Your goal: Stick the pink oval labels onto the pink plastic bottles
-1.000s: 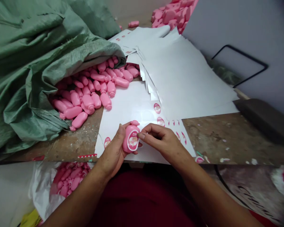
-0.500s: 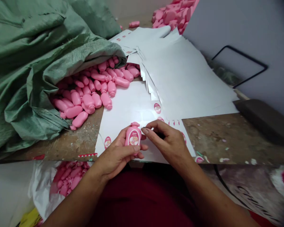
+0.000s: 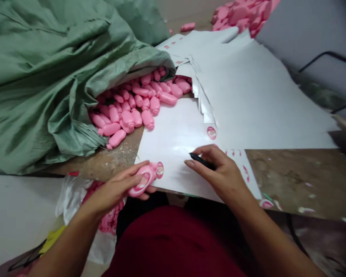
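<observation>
My left hand [image 3: 127, 182] is wrapped round a small pink bottle [image 3: 145, 179] near the table's front edge, tilted with its neck up to the right. An oval label sits on the bottle's face, partly under my thumb. In my right hand [image 3: 219, 169] is a thin black pen-like tool [image 3: 202, 159], its tip pointing left above a white label sheet [image 3: 173, 138]. Pink oval stickers remain on that sheet, one sticker [image 3: 159, 170] just beyond the bottle's neck and another sticker [image 3: 211, 133] toward the paper stack.
Several pink bottles [image 3: 127, 119] spill from a green sack [image 3: 60, 77] at left. A stack of white sheets [image 3: 265, 96] covers the table's right side. More pink pieces [image 3: 242, 15] lie at the back. Below the edge, a white plastic bag [image 3: 72, 200] holds labelled bottles.
My left hand has moved left and down with the bottle, tilting it away from my right hand. The right hand keeps the black tool, now more visible. The camera view has shifted left.
</observation>
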Demonstrator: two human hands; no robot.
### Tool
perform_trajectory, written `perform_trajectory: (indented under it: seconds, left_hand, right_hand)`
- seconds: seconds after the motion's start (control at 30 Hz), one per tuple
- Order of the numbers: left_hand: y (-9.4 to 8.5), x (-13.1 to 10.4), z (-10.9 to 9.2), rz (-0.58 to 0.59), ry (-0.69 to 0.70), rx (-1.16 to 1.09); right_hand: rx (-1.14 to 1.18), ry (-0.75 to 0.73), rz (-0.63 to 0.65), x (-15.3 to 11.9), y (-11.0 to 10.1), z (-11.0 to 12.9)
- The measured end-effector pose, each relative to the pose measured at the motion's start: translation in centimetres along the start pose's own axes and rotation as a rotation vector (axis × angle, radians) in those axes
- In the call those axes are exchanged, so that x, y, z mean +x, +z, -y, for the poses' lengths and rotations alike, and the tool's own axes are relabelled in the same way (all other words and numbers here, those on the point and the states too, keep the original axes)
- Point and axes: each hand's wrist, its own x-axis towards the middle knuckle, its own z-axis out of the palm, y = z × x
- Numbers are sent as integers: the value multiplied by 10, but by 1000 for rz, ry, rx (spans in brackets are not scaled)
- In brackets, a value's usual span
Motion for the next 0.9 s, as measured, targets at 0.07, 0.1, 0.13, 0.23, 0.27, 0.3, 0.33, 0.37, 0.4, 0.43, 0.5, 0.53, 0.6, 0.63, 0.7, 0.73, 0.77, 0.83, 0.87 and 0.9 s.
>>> perform_trajectory:
  seconds: [0.07,0.1,0.13,0.23,0.27,0.3,0.33,0.37,0.4,0.43,0.5,0.53,0.6,0.63,0.7,0.73,0.77,0.83,0.87,0.9]
  left_hand:
    - [-34,-25,-2,-140,45,315]
    - [-49,-33,-3,-211,95,462]
    - [-61,-37,-5,-287,168,593]
    - [-77,-16,-15,-564,436,976]
    - [-78,0,-20,-652,504,1115]
    - [-76,17,-25,-725,543,1258]
    - [-74,34,-30,-761,553,1348]
    - [-71,50,-34,-774,546,1412]
    - [-69,64,-38,-769,532,1445]
    - [-66,74,-41,-755,514,1456]
    - [-64,83,-44,-728,489,1488]
    - [-64,84,-43,-712,485,1501]
    - [-64,81,-40,-698,507,1491]
    - [-62,79,-37,-702,557,1443]
    - [-52,74,-35,-697,722,1230]
    - [-43,72,-37,-677,802,1086]
    - [-32,72,-41,-647,863,943]
    - [-13,72,-51,-586,913,726]
    - [-10,73,-52,-571,914,651]
    - [-14,71,-47,-569,910,586]
  right_hand:
    - [-79,7,10,-2,0,-4]
    - [-117,1,37,-3,1,-4]
    - [-152,-13,79,-5,4,-4]
    - [-254,-79,241,-10,17,1]
    - [-297,-97,283,-11,22,2]
    - [-342,-107,309,-12,26,3]
    - [-384,-108,321,-12,30,4]
    - [-421,-104,326,-12,31,3]
    - [-449,-95,325,-12,31,2]
    - [-470,-86,324,-12,30,1]
    - [-496,-75,316,-11,24,-1]
    - [-505,-72,311,-11,20,-2]
    - [-519,-70,303,-11,14,-2]
    - [-527,-74,301,-12,12,-2]
    - [-564,-109,283,-12,11,-2]
    - [-592,-145,267,-12,12,-3]
    - [-623,-190,242,-13,14,-4]
    - [-677,-285,183,-12,18,-6]
    - [-692,-322,161,-12,20,-7]
    - [-699,-347,148,-12,21,-8]
